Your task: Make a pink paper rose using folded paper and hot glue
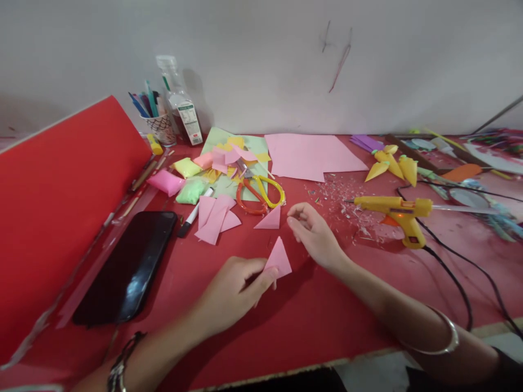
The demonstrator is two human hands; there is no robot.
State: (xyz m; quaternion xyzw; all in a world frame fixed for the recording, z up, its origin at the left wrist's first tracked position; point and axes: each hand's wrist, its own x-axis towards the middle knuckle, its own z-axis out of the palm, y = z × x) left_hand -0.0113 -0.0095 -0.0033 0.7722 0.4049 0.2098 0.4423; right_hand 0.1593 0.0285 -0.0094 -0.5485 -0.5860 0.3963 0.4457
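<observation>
My left hand (241,288) pinches a small pink paper triangle (280,258) between thumb and fingers, its point facing away from me. To the right, my right hand (312,231) hovers with loosely bent fingers and nothing visible in them. Just beyond my hands lies another pink paper triangle (270,219) on the red table. Scissors (261,193) with one orange and one yellow handle rest behind it, their blades partly under paper scraps. Several pink paper pieces (216,216) are stacked to the left, beside a black-and-white marker (195,212).
A yellow hot glue gun (394,212) with a black cord lies at right, near scattered shreds (347,209). Yellow paper cones (390,163) and a large pink sheet (312,155) sit behind. A black phone (128,267), a glass bottle (186,114) and a pen cup (161,129) stand left.
</observation>
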